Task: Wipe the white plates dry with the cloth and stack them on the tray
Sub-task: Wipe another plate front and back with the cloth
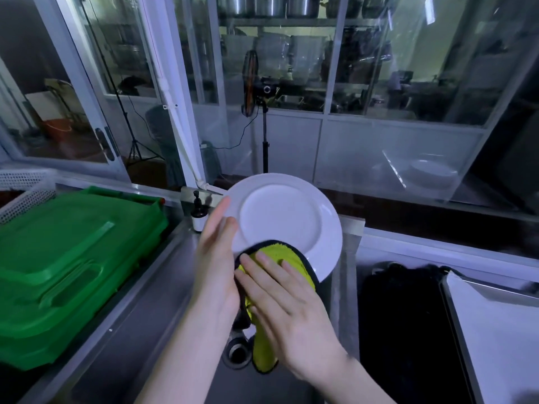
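Pressing cloth (277, 252) on plate (283, 211), right grip (285, 298) spread, left grip (215, 252) pinching rim, tray (495, 330) cropped

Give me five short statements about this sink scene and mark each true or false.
1. The right hand presses the cloth flat against the plate. True.
2. The cloth is red. False: it is yellow-green with a dark edge.
3. The left hand holds the plate at its left rim. True.
4. The plate lies on the tray. False: it is held up over the sink.
5. A green crate stands at the left. True.
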Tool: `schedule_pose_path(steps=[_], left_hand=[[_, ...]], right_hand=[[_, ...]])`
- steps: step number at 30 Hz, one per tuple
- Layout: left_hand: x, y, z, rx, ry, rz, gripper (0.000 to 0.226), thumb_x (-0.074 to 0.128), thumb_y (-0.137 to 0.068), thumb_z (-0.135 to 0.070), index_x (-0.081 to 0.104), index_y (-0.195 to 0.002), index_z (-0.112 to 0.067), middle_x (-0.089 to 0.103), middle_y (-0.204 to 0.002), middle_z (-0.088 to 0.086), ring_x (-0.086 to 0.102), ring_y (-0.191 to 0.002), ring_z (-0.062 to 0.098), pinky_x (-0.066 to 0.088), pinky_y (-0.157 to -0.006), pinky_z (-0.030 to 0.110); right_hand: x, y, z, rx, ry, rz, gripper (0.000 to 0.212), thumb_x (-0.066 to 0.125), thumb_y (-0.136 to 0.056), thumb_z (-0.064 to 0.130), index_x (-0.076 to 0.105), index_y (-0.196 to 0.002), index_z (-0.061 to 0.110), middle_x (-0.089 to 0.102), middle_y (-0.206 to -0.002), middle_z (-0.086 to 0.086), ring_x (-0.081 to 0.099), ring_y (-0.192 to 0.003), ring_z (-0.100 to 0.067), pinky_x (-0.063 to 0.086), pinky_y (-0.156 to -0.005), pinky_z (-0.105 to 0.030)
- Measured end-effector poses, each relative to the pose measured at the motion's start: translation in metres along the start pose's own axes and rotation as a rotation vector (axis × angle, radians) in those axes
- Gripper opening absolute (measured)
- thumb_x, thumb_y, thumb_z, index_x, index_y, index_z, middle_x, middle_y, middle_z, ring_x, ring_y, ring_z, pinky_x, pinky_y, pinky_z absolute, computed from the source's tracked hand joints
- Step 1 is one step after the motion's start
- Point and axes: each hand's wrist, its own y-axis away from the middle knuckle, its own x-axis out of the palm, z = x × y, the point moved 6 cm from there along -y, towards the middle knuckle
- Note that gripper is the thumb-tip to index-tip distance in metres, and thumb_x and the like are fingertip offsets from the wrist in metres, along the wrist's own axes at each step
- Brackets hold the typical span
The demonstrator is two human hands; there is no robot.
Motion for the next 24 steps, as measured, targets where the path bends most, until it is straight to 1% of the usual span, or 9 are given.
schedule_pose_path(steps=[3, 5, 8, 11, 13, 16, 19, 22, 24], left_hand=[[-0.006, -0.008, -0.002, -0.023, 0.090, -0.050, 0.031, 0.051, -0.104, -0.012, 0.071, -0.116, -0.033, 0.068, -0.133, -0.002, 0.062, -0.126, 0.017, 0.050, -0.105, 0.040], [-0.010, -0.010, -0.005, -0.016, 0.113, -0.049, 0.032, 0.050, -0.104, -0.009, 0.070, -0.113, -0.033, 0.069, -0.132, 0.000, 0.063, -0.125, 0.021, 0.053, -0.100, 0.039], [-0.019, -0.008, -0.007, -0.033, 0.038, -0.025, 0.036, 0.053, -0.102, -0.013, 0.075, -0.106, -0.041, 0.070, -0.129, -0.006, 0.065, -0.122, 0.018, 0.051, -0.100, 0.037], [-0.020, 0.004, -0.006, -0.056, -0.019, 0.061, 0.036, 0.059, -0.093, -0.022, 0.075, -0.106, -0.051, 0.070, -0.128, -0.013, 0.066, -0.118, 0.011, 0.052, -0.096, 0.033], [-0.016, 0.012, -0.003, -0.043, -0.022, 0.118, 0.037, 0.062, -0.091, -0.023, 0.074, -0.108, -0.052, 0.067, -0.132, -0.018, 0.063, -0.122, 0.007, 0.048, -0.101, 0.033], [-0.005, 0.017, 0.006, -0.042, -0.023, 0.158, 0.039, 0.060, -0.100, -0.013, 0.073, -0.118, -0.045, 0.069, -0.128, -0.020, 0.062, -0.123, 0.002, 0.044, -0.107, 0.030], [0.004, 0.017, 0.013, -0.060, 0.013, 0.195, 0.043, 0.052, -0.103, -0.003, 0.066, -0.132, -0.031, 0.070, -0.130, -0.011, 0.060, -0.128, 0.008, 0.041, -0.115, 0.034], [0.003, 0.017, 0.008, -0.042, -0.016, 0.213, 0.045, 0.064, -0.096, -0.006, 0.068, -0.127, -0.039, 0.068, -0.128, -0.023, 0.055, -0.128, -0.007, 0.043, -0.110, 0.019], [-0.003, 0.015, 0.001, -0.039, -0.015, 0.194, 0.045, 0.072, -0.088, -0.017, 0.071, -0.121, -0.046, 0.065, -0.131, -0.026, 0.054, -0.129, -0.006, 0.041, -0.107, 0.021]], right_hand=[[-0.003, 0.007, -0.011, -0.012, 0.032, 0.004, 0.040, 0.044, -0.105, 0.022, 0.046, -0.145, 0.014, 0.038, -0.155, 0.000, 0.031, -0.146, -0.018, 0.026, -0.119, -0.039], [-0.011, 0.010, -0.027, 0.053, -0.012, -0.024, 0.041, 0.041, -0.105, 0.020, 0.045, -0.145, 0.012, 0.037, -0.156, -0.002, 0.031, -0.146, -0.021, 0.026, -0.119, -0.040], [-0.025, 0.000, -0.063, 0.305, -0.267, -0.099, 0.041, 0.035, -0.105, 0.023, 0.041, -0.146, 0.018, 0.037, -0.155, 0.004, 0.028, -0.147, -0.015, 0.020, -0.121, -0.033], [-0.038, -0.025, -0.103, 0.580, -0.511, -0.120, 0.039, 0.039, -0.104, 0.022, 0.038, -0.138, 0.040, 0.034, -0.146, 0.027, 0.026, -0.143, 0.003, 0.019, -0.121, -0.024], [-0.046, -0.047, -0.113, 0.548, -0.482, 0.013, 0.039, 0.043, -0.103, 0.018, 0.042, -0.137, 0.037, 0.036, -0.140, 0.032, 0.027, -0.141, 0.007, 0.020, -0.120, -0.024], [-0.038, -0.070, -0.086, 0.247, -0.262, 0.270, 0.040, 0.041, -0.103, 0.023, 0.049, -0.142, 0.018, 0.045, -0.148, 0.012, 0.031, -0.144, -0.007, 0.019, -0.121, -0.027], [-0.022, -0.073, -0.057, 0.069, -0.152, 0.369, 0.043, 0.038, -0.102, 0.028, 0.050, -0.142, 0.017, 0.045, -0.150, 0.006, 0.031, -0.145, -0.010, 0.016, -0.122, -0.029], [-0.031, -0.075, -0.072, 0.185, -0.222, 0.287, 0.041, 0.039, -0.103, 0.024, 0.049, -0.142, 0.016, 0.046, -0.149, 0.005, 0.034, -0.143, -0.009, 0.020, -0.121, -0.028], [-0.043, -0.064, -0.098, 0.392, -0.296, 0.157, 0.038, 0.039, -0.105, 0.025, 0.048, -0.141, 0.025, 0.044, -0.148, 0.013, 0.034, -0.142, -0.004, 0.021, -0.119, -0.022]])
